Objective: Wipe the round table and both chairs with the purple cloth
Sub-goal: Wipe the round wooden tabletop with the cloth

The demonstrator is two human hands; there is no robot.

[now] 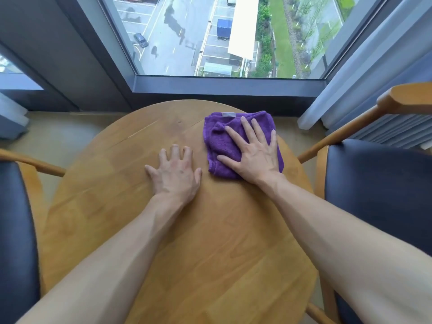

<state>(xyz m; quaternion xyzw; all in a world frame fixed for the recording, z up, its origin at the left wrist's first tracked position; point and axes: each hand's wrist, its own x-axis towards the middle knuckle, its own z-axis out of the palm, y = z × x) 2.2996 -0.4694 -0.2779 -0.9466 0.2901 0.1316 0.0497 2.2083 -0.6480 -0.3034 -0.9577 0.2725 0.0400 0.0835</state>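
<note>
The right hand (256, 155) lies flat, fingers (247, 129) spread, on the folded purple cloth (219, 141), which rests on the far right part of the round wooden worktop (210, 242), near its edge by the window (210, 36). The left hand (175, 176) presses the bare wood just beside the cloth, holding nothing, its fingers (174, 152) spread and bent at the knuckles. A dark-cushioned chair (378, 188) stands on each side, the other chair (16, 230) at left.

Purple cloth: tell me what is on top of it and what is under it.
The right hand lies flat on the purple cloth, fingers spread. Under the cloth is the round table. The wood beneath the cloth is covered, so its state cannot be seen.
</note>
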